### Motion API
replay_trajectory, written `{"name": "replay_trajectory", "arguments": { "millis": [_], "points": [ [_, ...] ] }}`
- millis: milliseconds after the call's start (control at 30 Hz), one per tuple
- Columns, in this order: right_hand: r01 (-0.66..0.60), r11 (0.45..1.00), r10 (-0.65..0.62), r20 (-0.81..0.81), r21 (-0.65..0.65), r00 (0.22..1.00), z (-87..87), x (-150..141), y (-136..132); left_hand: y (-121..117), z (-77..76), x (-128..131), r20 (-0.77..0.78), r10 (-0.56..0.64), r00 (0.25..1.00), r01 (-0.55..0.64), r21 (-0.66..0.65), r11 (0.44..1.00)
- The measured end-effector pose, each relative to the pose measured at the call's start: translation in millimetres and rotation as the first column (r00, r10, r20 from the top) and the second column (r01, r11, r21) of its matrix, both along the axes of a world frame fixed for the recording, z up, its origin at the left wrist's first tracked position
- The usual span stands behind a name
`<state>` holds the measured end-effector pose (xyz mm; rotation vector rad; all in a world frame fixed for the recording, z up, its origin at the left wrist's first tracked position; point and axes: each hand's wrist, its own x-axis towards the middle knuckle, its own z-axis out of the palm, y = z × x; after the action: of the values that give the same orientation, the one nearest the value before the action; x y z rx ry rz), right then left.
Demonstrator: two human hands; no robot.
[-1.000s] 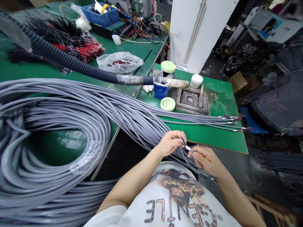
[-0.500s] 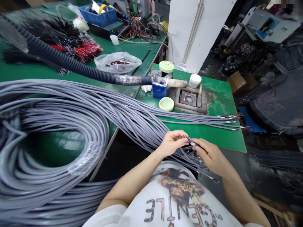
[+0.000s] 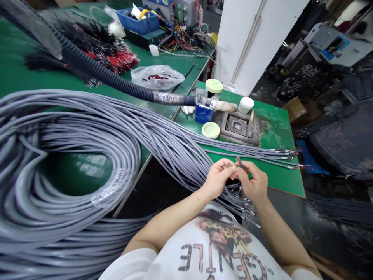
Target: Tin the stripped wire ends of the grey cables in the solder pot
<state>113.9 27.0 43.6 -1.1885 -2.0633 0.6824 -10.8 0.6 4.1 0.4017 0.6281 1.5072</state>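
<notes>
My left hand (image 3: 217, 179) and my right hand (image 3: 255, 181) meet just in front of the green table's near edge, both pinched on the stripped end of a grey cable (image 3: 239, 162), whose thin coloured wires stick up between the fingertips. Below my hands hang more grey cable ends (image 3: 241, 196). A large bundle of grey cables (image 3: 87, 147) coils over the left bench and runs toward my hands. Several finished cable ends (image 3: 287, 155) lie on the small green table (image 3: 279, 179).
A solder pot (image 3: 239, 126) sits on the small table with a blue box (image 3: 203, 112), lidded jars (image 3: 214, 86) and a loose lid (image 3: 210, 130). A black corrugated hose (image 3: 110, 79) crosses the left bench. Red and black wire bundles (image 3: 116, 58) lie at the back.
My hands have risen and drawn together over the table's edge; the right hand now closes on the wire tips beside the left. The view has shifted slightly.
</notes>
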Motion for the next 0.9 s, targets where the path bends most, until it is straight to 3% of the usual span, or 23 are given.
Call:
{"name": "replay_trajectory", "arguments": {
  "millis": [133,267,367,433,500,567,633,733,900],
  "points": [
    [-0.052,0.999,0.052,-0.005,-0.001,0.999,7.1,-11.9,14.1,4.9,-4.6,-5.8,-0.081,0.129,0.988,-0.128,0.017,0.992],
    [-0.098,0.995,0.098,0.013,0.005,0.995,13.3,-24.9,31.8,9.9,-4.6,-18.8,-0.138,0.160,0.977,-0.158,0.025,0.987],
    [-0.133,0.991,0.133,0.020,-0.028,0.991,19.2,-35.0,49.5,12.0,-6.5,-35.3,-0.286,0.227,0.931,-0.216,0.069,0.974],
    [-0.154,0.986,0.155,0.025,-0.058,0.988,22.8,-42.2,64.5,12.6,-11.9,-48.0,-0.479,0.344,0.808,-0.303,0.164,0.939],
    [-0.176,0.982,0.179,0.037,-0.075,0.983,24.4,-50.1,82.2,13.1,-20.3,-59.2,-0.658,0.461,0.596,-0.353,0.301,0.886],
    [-0.208,0.976,0.211,0.065,-0.058,0.975,22.4,-59.0,101.9,13.9,-29.7,-66.6,-0.762,0.517,0.391,-0.310,0.419,0.853],
    [-0.238,0.971,0.238,0.106,-0.011,0.965,16.1,-68.5,122.2,14.9,-37.7,-69.5,-0.815,0.519,0.257,-0.223,0.473,0.853],
    [-0.253,0.966,0.239,0.188,0.050,0.953,1.3,-82.6,149.1,16.0,-44.7,-68.4,-0.852,0.501,0.151,-0.134,0.485,0.864],
    [-0.251,0.965,0.207,0.355,0.082,0.912,-18.5,-101.4,172.8,16.6,-47.8,-66.7,-0.857,0.499,0.128,-0.106,0.488,0.866]
  ]
}}
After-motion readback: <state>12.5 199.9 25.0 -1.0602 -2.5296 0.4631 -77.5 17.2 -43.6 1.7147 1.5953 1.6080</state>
